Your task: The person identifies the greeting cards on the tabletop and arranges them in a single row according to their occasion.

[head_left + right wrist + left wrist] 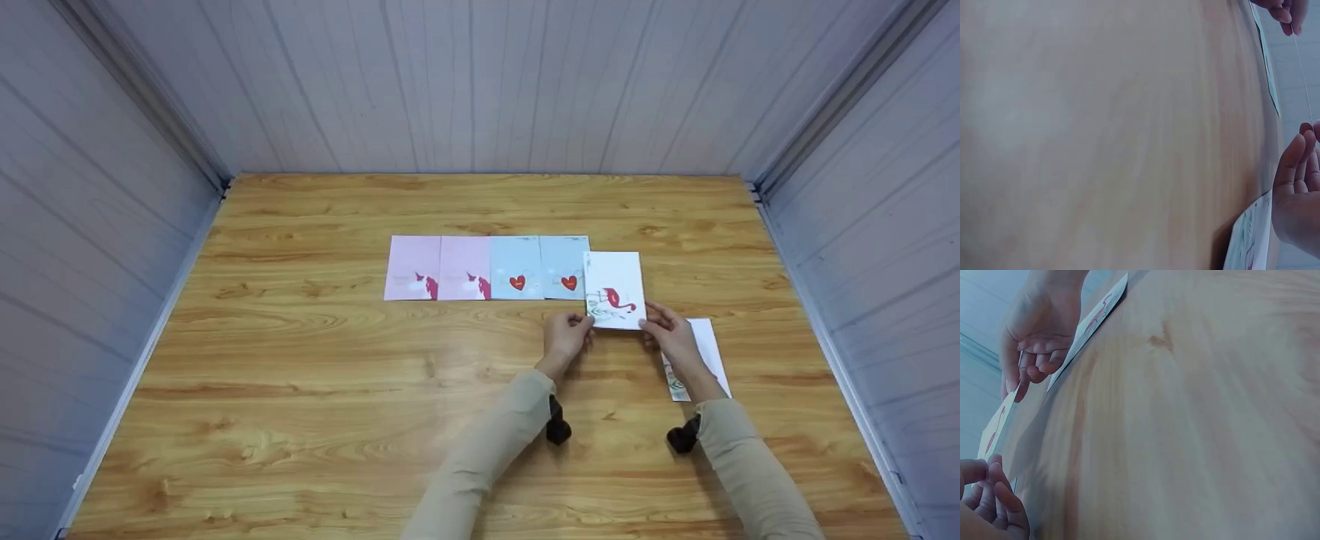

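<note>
Both hands hold a white flamingo card [615, 290] by its near corners, the left hand [566, 336] and right hand [670, 335] each pinching an edge, just above the tabletop [300, 390] at the right end of a row of cards [486, 268]. It seems about to be laid beside the blue heart card [564, 268]; that calls for lining up its edges. Another card [709, 352] lies under the right wrist.

R arm covers part of spare card [709, 346]; card row [487, 268] print too small to read.

No words, labels, brands or numbers are showing legibly anywhere; whatever is printed on the cards [516, 268] beyond the fingers is appearing too small to read.
</note>
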